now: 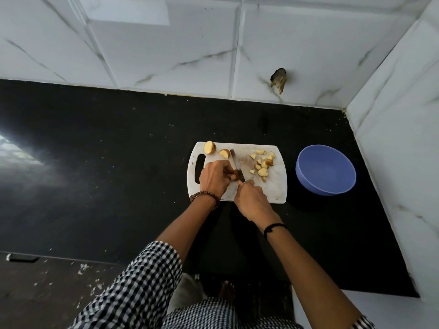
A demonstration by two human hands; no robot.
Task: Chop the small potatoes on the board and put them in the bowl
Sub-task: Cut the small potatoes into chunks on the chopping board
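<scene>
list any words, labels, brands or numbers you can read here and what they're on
No readable text anywhere in view.
The cutting board, knife, blue bowl, potato held by the left hand, wall tiles and counter carry no print, label or number.

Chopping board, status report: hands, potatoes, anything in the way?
Left hand holds a potato piece on the board; right hand grips the knife. Chopped pieces heaped board-right, two halves uncut. Blue bowl empty, path clear.
</scene>
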